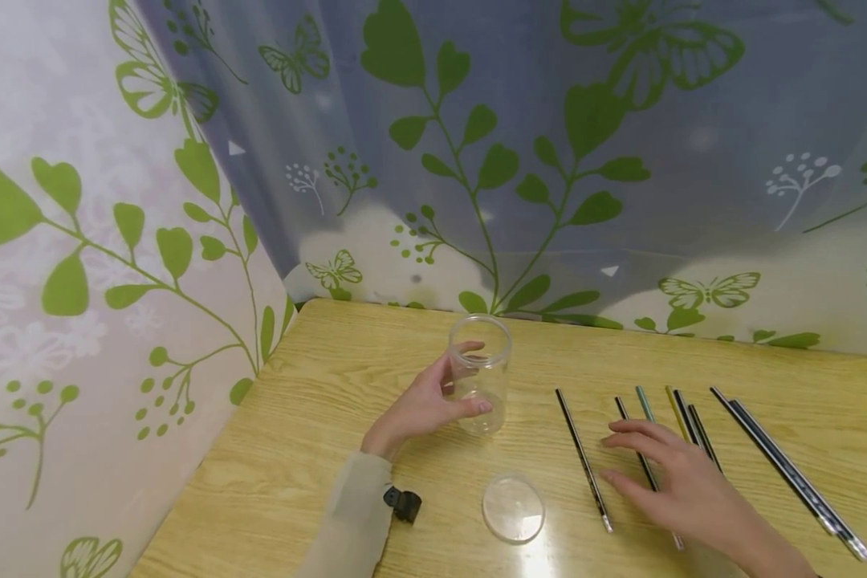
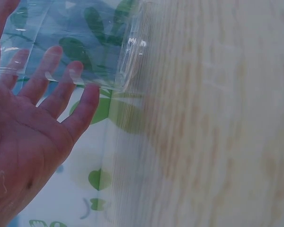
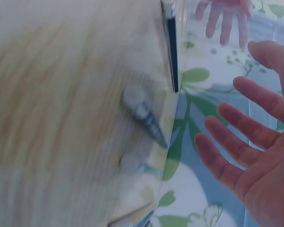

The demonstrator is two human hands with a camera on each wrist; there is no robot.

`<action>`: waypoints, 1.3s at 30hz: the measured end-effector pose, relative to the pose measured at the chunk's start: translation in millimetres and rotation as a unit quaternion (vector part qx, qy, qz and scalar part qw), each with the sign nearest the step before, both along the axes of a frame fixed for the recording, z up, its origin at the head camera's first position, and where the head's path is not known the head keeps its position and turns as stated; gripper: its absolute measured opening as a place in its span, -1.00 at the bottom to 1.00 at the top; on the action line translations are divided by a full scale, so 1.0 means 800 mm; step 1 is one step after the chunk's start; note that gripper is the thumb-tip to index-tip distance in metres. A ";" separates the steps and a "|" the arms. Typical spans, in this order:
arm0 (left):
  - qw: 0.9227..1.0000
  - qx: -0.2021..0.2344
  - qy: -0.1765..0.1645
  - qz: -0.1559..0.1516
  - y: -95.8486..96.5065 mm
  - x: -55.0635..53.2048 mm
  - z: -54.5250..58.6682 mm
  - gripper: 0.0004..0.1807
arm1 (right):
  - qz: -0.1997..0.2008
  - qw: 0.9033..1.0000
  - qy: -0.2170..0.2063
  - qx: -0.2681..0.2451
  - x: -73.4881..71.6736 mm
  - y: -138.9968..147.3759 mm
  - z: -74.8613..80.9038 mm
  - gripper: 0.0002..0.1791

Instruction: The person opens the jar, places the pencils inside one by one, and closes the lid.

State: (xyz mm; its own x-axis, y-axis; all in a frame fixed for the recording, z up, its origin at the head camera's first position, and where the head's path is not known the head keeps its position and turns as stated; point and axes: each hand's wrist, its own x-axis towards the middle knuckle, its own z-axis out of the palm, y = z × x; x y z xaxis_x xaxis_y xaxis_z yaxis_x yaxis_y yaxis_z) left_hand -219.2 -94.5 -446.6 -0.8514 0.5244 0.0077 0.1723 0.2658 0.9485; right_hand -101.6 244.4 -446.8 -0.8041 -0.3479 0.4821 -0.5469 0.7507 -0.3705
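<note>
A clear, open-topped plastic jar (image 1: 497, 384) is in my left hand (image 1: 429, 397), left of the table's middle. The thumb lies across its near side and the fingers go round the far side; the left wrist view also shows the jar (image 2: 92, 35) against the fingertips. My right hand (image 1: 682, 478), fingers spread and loosely bent, hovers over several pencils and holds nothing. A black pencil (image 1: 582, 457) lies just left of it. Another black pencil (image 1: 646, 466), partly hidden, runs beneath the fingers. Teal (image 1: 645, 403) and yellow (image 1: 674, 408) pencils show beyond the hand.
A round clear lid (image 1: 513, 508) lies flat on the wooden table (image 1: 296, 385), nearer me than the jar. More dark pencils (image 1: 791, 474) lie together at the right. Patterned cloth (image 1: 433, 209) hangs along the table's back and left edges.
</note>
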 end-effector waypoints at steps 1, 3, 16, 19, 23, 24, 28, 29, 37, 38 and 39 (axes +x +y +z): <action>1.000 0.000 -0.002 0.001 0.000 0.000 0.000 -0.13 | -0.007 1.000 0.007 -0.001 -0.001 0.005 -0.002 -0.55; 1.000 0.001 -0.007 0.001 0.000 0.001 0.000 -0.13 | -0.015 1.000 0.017 -0.008 -0.003 0.013 -0.005 -0.56; 1.000 0.000 -0.005 0.006 0.000 0.001 -0.001 -0.12 | -0.114 0.992 -0.060 -0.012 -0.019 0.055 -0.008 -0.64; 1.000 0.002 -0.002 0.005 0.000 0.000 -0.002 -0.12 | -0.134 0.985 -0.104 -0.008 -0.024 0.061 -0.009 -0.61; 1.000 0.000 -0.005 0.005 0.000 0.000 -0.004 -0.12 | -0.140 0.980 -0.143 0.012 -0.032 0.065 -0.012 -0.60; 1.000 0.000 -0.005 0.005 0.000 0.000 -0.003 -0.13 | -0.138 0.979 -0.148 0.022 -0.035 0.066 -0.012 -0.61; 1.000 0.000 -0.004 0.003 0.000 0.000 -0.002 -0.13 | -0.132 0.975 -0.164 0.067 -0.043 0.065 -0.012 -0.63; 1.000 0.000 -0.001 0.003 0.000 0.001 -0.001 -0.13 | -0.132 0.974 -0.166 0.079 -0.044 0.064 -0.010 -0.65; 1.000 -0.002 0.007 0.001 0.002 0.000 -0.001 -0.13 | -0.142 0.962 -0.194 0.125 -0.054 0.059 -0.005 -0.80; 1.000 -0.002 0.007 0.002 0.002 0.000 -0.001 -0.13 | -0.143 0.962 -0.195 0.125 -0.055 0.058 -0.005 -0.81; 1.000 -0.002 0.007 0.003 0.001 0.001 -0.001 -0.13 | -0.144 0.962 -0.197 0.123 -0.056 0.058 -0.005 -0.82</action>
State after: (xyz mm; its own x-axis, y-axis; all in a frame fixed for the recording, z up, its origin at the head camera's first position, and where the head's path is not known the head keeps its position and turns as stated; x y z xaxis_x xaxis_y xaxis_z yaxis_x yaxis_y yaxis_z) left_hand -218.8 -93.4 -447.1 -0.8548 0.5187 0.0172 0.1833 0.2706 0.9451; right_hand -146.2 290.4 -451.1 -0.9877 -0.1476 0.0524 -0.1565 0.9420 -0.2970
